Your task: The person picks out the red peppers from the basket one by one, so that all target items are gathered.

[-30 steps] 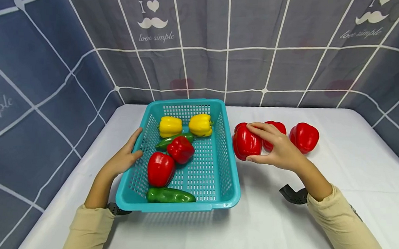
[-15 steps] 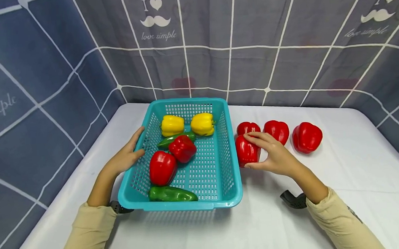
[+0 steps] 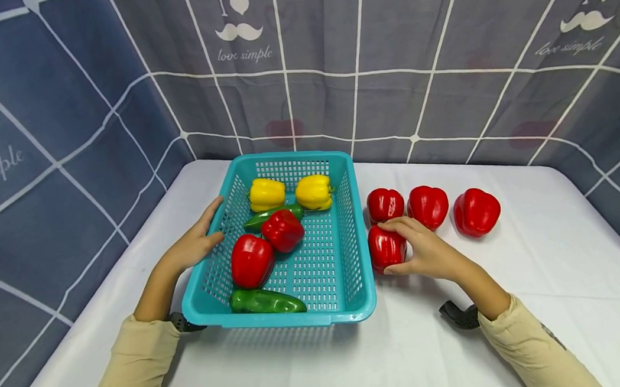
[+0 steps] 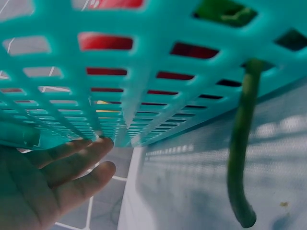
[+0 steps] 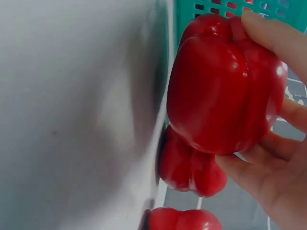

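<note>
My left hand (image 3: pixel 195 245) rests at the left rim of a teal plastic basket (image 3: pixel 275 320), its thumb over the edge. In the left wrist view its fingers (image 4: pixel 72 160) lie extended along the outside of the perforated wall. Just right of the basket, my right hand (image 3: pixel 425 251) holds a red bell pepper (image 3: pixel 385 248) between thumb and fingers. The right wrist view shows this glossy pepper (image 5: pixel 216 91) close over the white tabletop. Behind it are three more red bell peppers: the nearest (image 3: pixel 385 205), a middle one (image 3: pixel 429 206) and one at the right (image 3: pixel 476 212).
Inside the basket lie two yellow bell peppers (image 3: pixel 267 194), a thin green pepper (image 3: pixel 261 220), two red bell peppers (image 3: pixel 252 261) and a larger green pepper (image 3: pixel 267 301). A green stem (image 4: pixel 240 153) pokes through the basket wall. Grey checked cloth (image 3: pixel 326 104) hangs behind the table.
My right hand has brought its red bell pepper down and nearer to me, beside the basket, uncovering the red peppers behind. The left hand has stayed at the rim.
</note>
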Available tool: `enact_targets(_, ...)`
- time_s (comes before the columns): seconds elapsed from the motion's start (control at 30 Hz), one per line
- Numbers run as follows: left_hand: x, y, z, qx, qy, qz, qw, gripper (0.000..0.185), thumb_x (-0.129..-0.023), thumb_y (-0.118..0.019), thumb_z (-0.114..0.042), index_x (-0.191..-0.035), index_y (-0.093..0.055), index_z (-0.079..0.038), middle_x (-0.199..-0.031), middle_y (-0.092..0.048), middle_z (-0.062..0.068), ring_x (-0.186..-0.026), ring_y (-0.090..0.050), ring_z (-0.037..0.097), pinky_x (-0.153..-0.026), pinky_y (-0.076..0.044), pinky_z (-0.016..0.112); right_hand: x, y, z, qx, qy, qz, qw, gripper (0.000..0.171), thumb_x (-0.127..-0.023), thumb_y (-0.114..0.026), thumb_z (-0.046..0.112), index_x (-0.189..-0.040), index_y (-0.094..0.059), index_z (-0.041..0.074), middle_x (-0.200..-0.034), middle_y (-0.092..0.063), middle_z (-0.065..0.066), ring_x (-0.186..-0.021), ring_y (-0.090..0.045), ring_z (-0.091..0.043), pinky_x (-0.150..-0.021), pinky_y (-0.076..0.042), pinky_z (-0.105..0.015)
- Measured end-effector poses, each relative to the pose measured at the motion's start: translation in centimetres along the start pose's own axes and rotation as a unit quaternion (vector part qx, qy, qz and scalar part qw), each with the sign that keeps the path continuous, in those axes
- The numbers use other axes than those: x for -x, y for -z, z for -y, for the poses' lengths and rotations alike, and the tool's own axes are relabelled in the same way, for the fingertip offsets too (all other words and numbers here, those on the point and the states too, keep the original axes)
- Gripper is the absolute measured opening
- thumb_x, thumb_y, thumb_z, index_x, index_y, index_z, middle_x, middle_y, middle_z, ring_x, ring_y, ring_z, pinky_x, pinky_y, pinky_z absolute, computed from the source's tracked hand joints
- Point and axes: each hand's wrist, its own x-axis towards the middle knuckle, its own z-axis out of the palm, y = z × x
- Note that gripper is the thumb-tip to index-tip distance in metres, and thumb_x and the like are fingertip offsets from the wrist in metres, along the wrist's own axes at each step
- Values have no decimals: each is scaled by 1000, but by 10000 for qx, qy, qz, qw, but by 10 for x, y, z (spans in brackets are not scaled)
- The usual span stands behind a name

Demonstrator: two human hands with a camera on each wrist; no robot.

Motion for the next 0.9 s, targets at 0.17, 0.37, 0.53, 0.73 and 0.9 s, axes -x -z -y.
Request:
enact_targets(0.17, 0, 0, -1, 23, 46, -17, 10000, 75, -86, -34, -2, -147, 9, -12, -150, 0, 24, -124, -27, 52, -79, -48, 57, 0, -2, -2, 0, -4, 158, 9999, 80, -57, -85, 29, -126, -50, 7, -124, -49, -11, -117, -43, -28, -82, -51, -45)
enact_targets(0.37, 1, 0, -1, 63, 57, -4, 10000, 75, -87, -34, -2, -147, 9, -13, -150, 0, 23, -124, -27, 52, -78, -49, 56, 0, -3, -5, 24, 64, 155, 9999, 81, -56, -85, 29, -125, -49, 8, -123, -49, -10, -116, -44, -27, -82, -51, -45)
enact_targets(0.53, 1, 0, -1, 96, 60, 13, 9999, 75, -87, -34, -2, -147, 9, -13, -150, 0, 23, -123, -27, 52, -77, -49, 56, 1, -3, -5, -11, 25, 262, 9997, 81, -58, -85, 30, -126, -46, 8, -124, -47, -10, -118, -42, -27, -84, -50, -46)
enact_targets(0.73, 1, 0, -2, 91, 16, -8, 10000, 75, -86, -34, -1, -147, 9, -12, -151, 1, 22, -124, -25, 52, -77, -48, 56, 0, -1, -6, 108, 100, 252, 9996, 82, -58, -84, 31, -126, -45, 9, -124, -47, -8, -118, -41, -25, -86, -50, -45)
enact_targets(0.9, 1, -1, -1, 74, 12, -6, 10000, 74, -86, -33, -1, -147, 9, -12, -151, 2, 22, -126, -23, 51, -80, -47, 58, 0, -1, -7, 96, 90, 256, 9996, 83, -58, -85, 31, -127, -45, 8, -124, -47, -8, -118, -41, -25, -86, -50, -45)
